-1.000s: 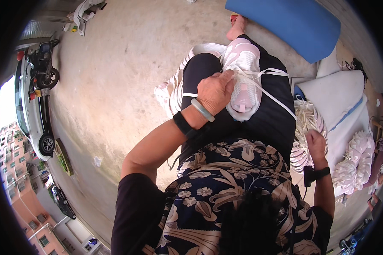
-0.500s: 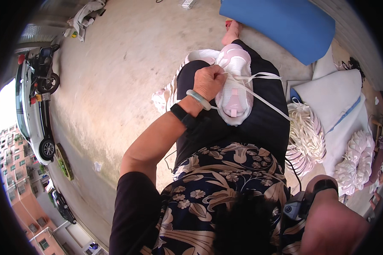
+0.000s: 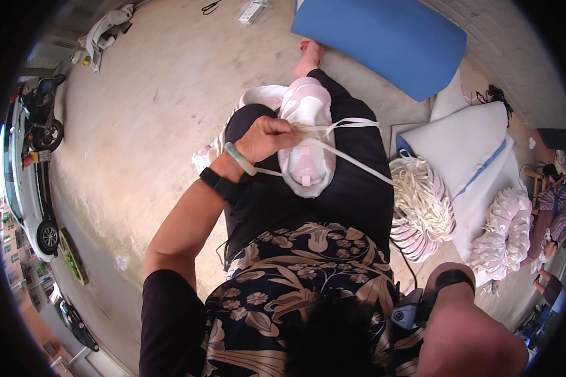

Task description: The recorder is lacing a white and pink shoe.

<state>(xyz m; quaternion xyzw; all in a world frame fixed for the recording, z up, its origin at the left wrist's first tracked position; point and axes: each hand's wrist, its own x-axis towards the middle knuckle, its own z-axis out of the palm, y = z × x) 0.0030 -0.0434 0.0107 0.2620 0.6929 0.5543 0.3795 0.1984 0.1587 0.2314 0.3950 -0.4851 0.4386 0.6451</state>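
Observation:
A white and pink sneaker (image 3: 308, 164) rests across my lap, toe pointing away and heel toward me. My left hand (image 3: 267, 139) is closed over the sneaker's left side, fingertips pinching the white shoelace (image 3: 352, 161) near the eyelets. Loose lace lies over my right thigh, one length stretching toward the right. Another bit of lace shows below the left wrist, which wears a bangle and a black strap. Close to the camera at the lower right is my right hand (image 3: 475, 345), blurred, its fingers hidden. A small camera (image 3: 407, 314) sits on that wrist's strap.
More white and pink shoe parts (image 3: 210, 151) lie beyond my left thigh. On the right are a bundle with laces (image 3: 421, 210), a second bundle (image 3: 504, 232) and a pale sheet (image 3: 459, 147). A blue board (image 3: 383, 44) stands ahead. Scissors (image 3: 210, 7) lie on the floor.
The whole view has swung to the right, so the scene sits farther left in the picture. My left hand stays at the sneaker's laces, with little change in its grip.

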